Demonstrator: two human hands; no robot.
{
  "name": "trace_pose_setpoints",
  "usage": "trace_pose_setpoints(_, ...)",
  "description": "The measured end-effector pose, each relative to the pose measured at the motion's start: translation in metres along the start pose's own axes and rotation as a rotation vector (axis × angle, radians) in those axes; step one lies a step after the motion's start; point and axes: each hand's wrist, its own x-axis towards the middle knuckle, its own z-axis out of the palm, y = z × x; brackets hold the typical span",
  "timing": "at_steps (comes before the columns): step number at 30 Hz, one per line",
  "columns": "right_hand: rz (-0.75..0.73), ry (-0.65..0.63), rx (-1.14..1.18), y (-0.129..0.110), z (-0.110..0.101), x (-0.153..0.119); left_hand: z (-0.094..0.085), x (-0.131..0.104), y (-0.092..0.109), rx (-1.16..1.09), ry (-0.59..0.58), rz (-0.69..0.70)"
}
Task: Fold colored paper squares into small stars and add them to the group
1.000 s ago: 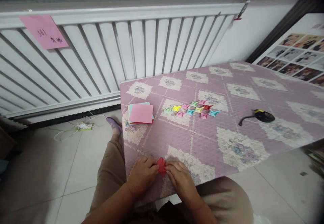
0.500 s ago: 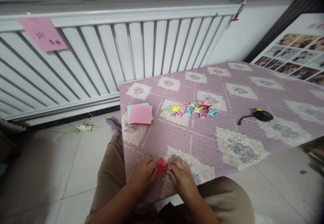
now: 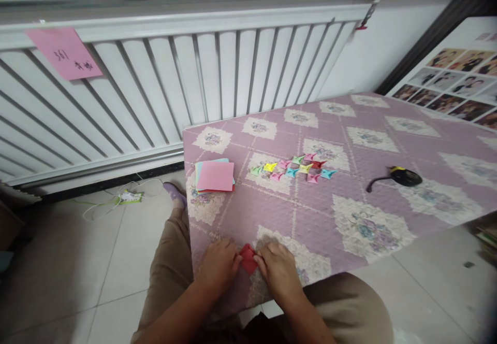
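Note:
A small folded piece of red paper lies at the near edge of the cloth-covered table, diamond-shaped with creases across it. My left hand pinches its left corner, fingers curled. From the other side my right hand grips the right corner between thumb and fingers. Both hands rest on the tablecloth. Farther off lie several small folded paper pieces in green, yellow, pink, blue and red. To their left is a stack of coloured paper sheets, pink on top.
On the table's right side lies a black and yellow object with a curved tail. A photo board stands at the back right. Behind the table runs a white radiator with a pink note. A power strip is on the floor.
The red paper's middle has been pressed flatter into a diamond. My hands have shifted slightly, with thumbs still at its two side corners.

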Motion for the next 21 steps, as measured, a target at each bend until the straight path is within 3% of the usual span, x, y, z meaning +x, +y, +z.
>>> trace_pose_setpoints(8,0.019,0.019,-0.107,-0.002,0.003,0.002,-0.011,0.01,0.007,0.084,-0.141,-0.045)
trace_pose_setpoints(21,0.024,0.075,-0.092,0.0,0.008,0.005,-0.015,0.021,0.004,0.105,-0.219,-0.059)
